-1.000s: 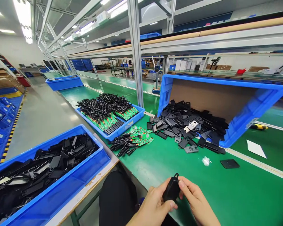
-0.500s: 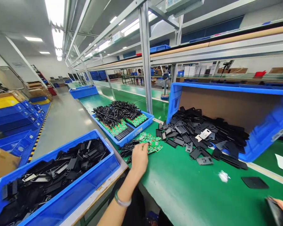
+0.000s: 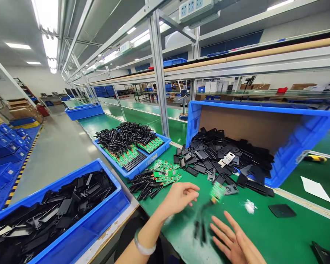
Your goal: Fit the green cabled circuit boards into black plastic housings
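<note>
My left hand (image 3: 178, 198) hovers over the green belt (image 3: 277, 234) with its fingers loosely apart, just right of a small heap of green circuit boards with black cables (image 3: 154, 179). One such circuit board (image 3: 217, 191), smeared by motion, is in the air just beyond its fingertips, and its black cable (image 3: 200, 227) trails down toward my right hand. Neither hand plainly grips it. My right hand (image 3: 236, 244) lies palm up below it with its fingers spread. A black plastic housing (image 3: 323, 253) rests on the belt at the bottom right corner.
A tipped blue crate (image 3: 305, 143) spills black plastic shells (image 3: 222, 157) onto the belt. A blue tray (image 3: 143, 165) holds circuit boards and cables. A blue bin (image 3: 71, 234) of black parts sits at my left. A metal post (image 3: 159, 73) rises behind the tray.
My left hand drew back from the board heap toward me, and a board with its cable now moves between the hands. My right hand came back into view, open. The black housing lies at the right.
</note>
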The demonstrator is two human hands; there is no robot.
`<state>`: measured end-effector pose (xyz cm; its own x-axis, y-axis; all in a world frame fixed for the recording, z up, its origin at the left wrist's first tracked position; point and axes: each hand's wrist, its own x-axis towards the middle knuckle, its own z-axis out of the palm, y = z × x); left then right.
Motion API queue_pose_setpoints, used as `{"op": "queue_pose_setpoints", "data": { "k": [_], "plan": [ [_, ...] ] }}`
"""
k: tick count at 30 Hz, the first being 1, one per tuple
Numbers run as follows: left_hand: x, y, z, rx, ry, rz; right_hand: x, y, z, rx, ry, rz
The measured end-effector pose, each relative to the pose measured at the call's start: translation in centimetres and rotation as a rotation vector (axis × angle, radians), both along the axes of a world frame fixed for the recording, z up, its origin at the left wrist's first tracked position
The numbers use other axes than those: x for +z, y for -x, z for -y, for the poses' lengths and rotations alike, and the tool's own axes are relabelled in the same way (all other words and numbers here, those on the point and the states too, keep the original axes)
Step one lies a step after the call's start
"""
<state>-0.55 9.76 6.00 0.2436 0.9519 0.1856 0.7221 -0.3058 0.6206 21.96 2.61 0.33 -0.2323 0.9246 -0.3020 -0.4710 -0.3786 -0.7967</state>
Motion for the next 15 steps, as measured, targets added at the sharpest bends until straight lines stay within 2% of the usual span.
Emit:
{"op": "queue_pose_setpoints", "data": {
  "k": [1, 3, 6, 8, 11, 15],
  "plan": [
    [-0.5, -0.8, -0.9, -0.034, 0.024, -0.007, -0.1, 0.8, -0.1, -0.013, 0.037, -0.088],
    [-1.5, -1.4, -3.4, 0.040, 0.007, -0.066, -0.2, 1.2, -0.3, -0.076, 0.053, -0.145],
    [-2.5, -0.9, -7.4, 0.199, -0.025, -0.138, -0.4, -0.3, -0.2, -0.088, -0.026, -0.070],
    [-2.8, -0.4, -8.8, 0.225, -0.031, -0.145, -0.2, -1.6, 0.1, -0.073, -0.103, 0.058],
    [-2.8, -0.5, -7.7, 0.170, -0.065, -0.087, 0.3, -2.7, 0.4, -0.105, -0.263, 0.353],
    [-2.2, -1.5, -2.1, 0.023, -0.085, 0.074, 0.9, -2.4, 0.7, -0.183, -0.479, 0.730]
  ]
}}
